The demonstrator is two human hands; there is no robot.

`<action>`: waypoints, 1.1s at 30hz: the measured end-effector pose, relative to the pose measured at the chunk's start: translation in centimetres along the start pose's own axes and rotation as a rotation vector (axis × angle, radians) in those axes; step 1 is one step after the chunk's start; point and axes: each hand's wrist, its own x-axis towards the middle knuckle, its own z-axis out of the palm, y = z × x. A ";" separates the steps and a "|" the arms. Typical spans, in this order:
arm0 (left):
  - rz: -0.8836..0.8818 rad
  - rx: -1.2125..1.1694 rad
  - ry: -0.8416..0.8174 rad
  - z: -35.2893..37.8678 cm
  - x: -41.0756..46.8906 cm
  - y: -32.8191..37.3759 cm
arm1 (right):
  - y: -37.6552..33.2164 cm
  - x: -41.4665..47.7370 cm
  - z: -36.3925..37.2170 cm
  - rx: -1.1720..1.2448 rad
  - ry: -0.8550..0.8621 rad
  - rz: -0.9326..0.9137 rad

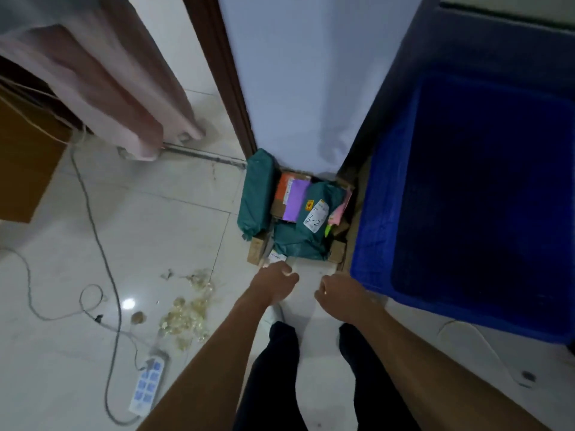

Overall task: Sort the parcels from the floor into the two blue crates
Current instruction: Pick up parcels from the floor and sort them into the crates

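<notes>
A pile of parcels lies on the floor against the white wall: a long green bag (255, 197) at the left, a purple-topped box (294, 200), a green bag with a white label (314, 219), and small cardboard boxes (257, 250). A blue crate (379, 231) stands directly to their right. My left hand (275, 283) and my right hand (339, 292) hover side by side just in front of the pile. Their fingers are loosely curled and hold nothing. A second crate is not in view.
A power strip (146, 385) with grey cables (93, 219) lies on the tiles at the left, beside crumpled plastic scraps (186, 312). A pink curtain (124, 98) and a cardboard box (21, 157) stand far left. My dark trouser legs (273, 377) are below.
</notes>
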 end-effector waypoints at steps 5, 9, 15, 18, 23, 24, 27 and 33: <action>-0.020 -0.092 -0.042 0.7 9.9 -2.2 | -0.2 9.0 3.7 0.201 -0.070 0.113; -0.017 -0.148 -0.053 3.1 18.5 -4.2 | 1.4 17.2 8.5 0.288 -0.141 0.218; 0.045 -0.131 -0.089 7.9 29.2 -6.5 | 3.6 27.3 14.4 0.446 -0.071 0.354; 0.093 -0.176 -0.065 9.2 34.5 -7.4 | 4.1 31.5 15.7 0.575 0.015 0.418; 0.475 0.107 0.103 9.4 42.6 -6.8 | 6.6 39.1 16.2 0.839 0.223 0.611; 0.503 0.157 0.185 9.5 43.9 -6.9 | 7.1 40.4 16.2 0.874 0.251 0.628; 0.070 -0.491 -0.055 9.9 47.5 -5.5 | 8.7 43.8 16.6 0.950 0.301 0.629; 0.165 -0.583 0.016 13.1 51.8 -6.1 | 10.0 46.0 18.0 1.206 0.286 0.647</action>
